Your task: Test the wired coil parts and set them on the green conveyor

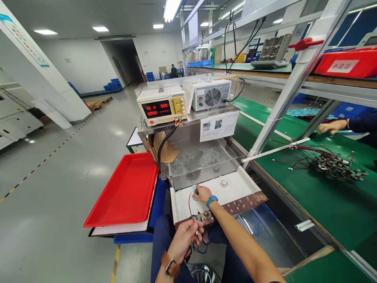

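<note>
Green bench (297, 192) and red tray (126, 188) flank the white tray (180, 202) — left hand (186, 235) pinches wire (189, 203), right hand (204, 194) grips small part (195, 191).

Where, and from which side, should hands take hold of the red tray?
Probably by the long rims, at their near ends, coming from the near side: the red tray lies flat with raised walls, and its far end crowds the metal stand.
</note>
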`<state>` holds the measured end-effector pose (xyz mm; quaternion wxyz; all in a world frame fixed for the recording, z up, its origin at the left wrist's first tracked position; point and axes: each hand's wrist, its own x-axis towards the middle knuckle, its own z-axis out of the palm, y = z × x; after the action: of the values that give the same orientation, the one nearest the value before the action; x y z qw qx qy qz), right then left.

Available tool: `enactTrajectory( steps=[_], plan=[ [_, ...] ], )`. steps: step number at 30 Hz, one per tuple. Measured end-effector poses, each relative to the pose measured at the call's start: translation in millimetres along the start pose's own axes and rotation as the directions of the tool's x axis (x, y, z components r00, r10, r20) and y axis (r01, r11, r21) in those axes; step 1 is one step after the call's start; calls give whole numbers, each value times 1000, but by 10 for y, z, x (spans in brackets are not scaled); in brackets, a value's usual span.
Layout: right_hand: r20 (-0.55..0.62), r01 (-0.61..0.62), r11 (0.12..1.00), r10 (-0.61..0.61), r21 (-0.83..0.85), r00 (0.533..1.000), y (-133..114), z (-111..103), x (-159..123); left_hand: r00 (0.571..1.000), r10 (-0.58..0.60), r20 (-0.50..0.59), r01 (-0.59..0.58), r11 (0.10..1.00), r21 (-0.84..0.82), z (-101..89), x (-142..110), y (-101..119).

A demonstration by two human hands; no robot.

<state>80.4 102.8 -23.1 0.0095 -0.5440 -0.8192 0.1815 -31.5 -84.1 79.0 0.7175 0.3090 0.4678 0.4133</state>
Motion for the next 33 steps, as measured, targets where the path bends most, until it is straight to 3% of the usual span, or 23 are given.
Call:
enactTrajectory(
  steps=[3, 7, 14, 22, 33],
  plan=[
    [7, -16, 1000, 16, 22, 1000, 18, 16, 7, 995, 77, -58, -70, 992, 109, 16, 313, 93],
    [0, 4, 999, -4, 47, 1000, 51, 59, 46, 979, 155, -135, -114, 956, 271, -20, 691, 63],
    [40, 23, 998, -26, 65, 999, 104, 45, 89, 936, 310, -163, -192, 844, 501, -78, 1048, -134],
    [-5, 50, 997, -50, 64, 999, 116, 20, 33, 919, 365, -146, -196, 748, 633, -117, 1226, -361],
    [8, 18, 997, -19, 73, 1000, 83, -36, -2, 918, 366, -151, -161, 694, 702, -123, 1225, -369]
  ],
)
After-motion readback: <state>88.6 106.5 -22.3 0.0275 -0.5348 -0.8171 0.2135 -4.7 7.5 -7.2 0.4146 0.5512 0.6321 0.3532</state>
